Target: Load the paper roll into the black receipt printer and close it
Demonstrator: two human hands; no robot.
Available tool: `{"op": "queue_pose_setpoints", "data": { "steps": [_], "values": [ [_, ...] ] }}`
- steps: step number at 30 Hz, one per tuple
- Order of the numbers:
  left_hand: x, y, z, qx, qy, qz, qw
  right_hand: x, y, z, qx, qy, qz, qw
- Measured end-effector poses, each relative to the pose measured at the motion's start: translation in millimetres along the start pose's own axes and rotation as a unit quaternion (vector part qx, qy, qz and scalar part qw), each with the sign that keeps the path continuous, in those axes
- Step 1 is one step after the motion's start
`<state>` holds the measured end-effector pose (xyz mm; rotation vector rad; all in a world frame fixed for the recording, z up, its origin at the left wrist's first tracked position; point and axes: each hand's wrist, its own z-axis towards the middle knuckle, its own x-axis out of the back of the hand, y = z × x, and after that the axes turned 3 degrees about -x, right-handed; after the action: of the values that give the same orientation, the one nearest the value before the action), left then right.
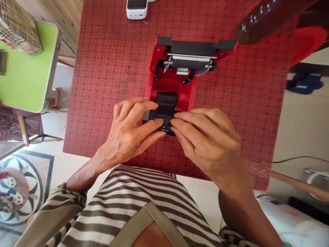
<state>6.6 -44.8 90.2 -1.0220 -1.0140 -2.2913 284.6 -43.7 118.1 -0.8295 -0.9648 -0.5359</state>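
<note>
A red diamond-patterned tablecloth (108,85) is spread under a red device (172,84); its black flap (166,103) is grasped by the bent fingers of the left hand (128,132) and right hand (205,144). A green table (25,79) is placed alongside.

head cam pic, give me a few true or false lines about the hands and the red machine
1. The left hand touches the black flap of the red-and-black machine. True.
2. The right hand holds a screwdriver. False: it holds no visible tool; its fingers lie on the black flap.
3. The machine stands on a green table. False: it stands on a red diamond-patterned mat.
4. A white box-shaped device sits on the mat beyond the machine. True.
</note>
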Motion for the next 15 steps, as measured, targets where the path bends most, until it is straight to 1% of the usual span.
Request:
{"op": "queue_pose_setpoints", "data": {
  "steps": [4, 6, 8, 10, 11, 13, 15],
  "values": [
    [1.0, 0, -2, -0.032, -0.003, 0.023, 0.999, -5, -1, -10, 0.047, 0.037, -0.046, 0.997],
    [0.7, -1, -4, -0.050, -0.007, 0.033, 0.998, -8, -3, -15, 0.051, 0.060, -0.057, 0.995],
    [-0.1, -2, -6, -0.069, -0.012, 0.028, 0.997, -6, -5, -18, 0.045, 0.060, -0.043, 0.996],
    [-0.6, -2, -6, -0.091, -0.008, 0.027, 0.995, 2, -1, -16, 0.030, 0.044, -0.007, 0.999],
    [-0.6, -2, -6, -0.102, -0.005, 0.031, 0.994, 9, 2, -12, 0.020, 0.051, 0.010, 0.998],
    [0.2, -1, -4, -0.121, -0.006, 0.048, 0.991, 24, 14, 2, -0.002, 0.100, 0.016, 0.995],
    [1.7, 0, -1, -0.138, -0.013, 0.068, 0.988, 36, 30, 25, -0.021, 0.163, -0.011, 0.986]
  ]
}}
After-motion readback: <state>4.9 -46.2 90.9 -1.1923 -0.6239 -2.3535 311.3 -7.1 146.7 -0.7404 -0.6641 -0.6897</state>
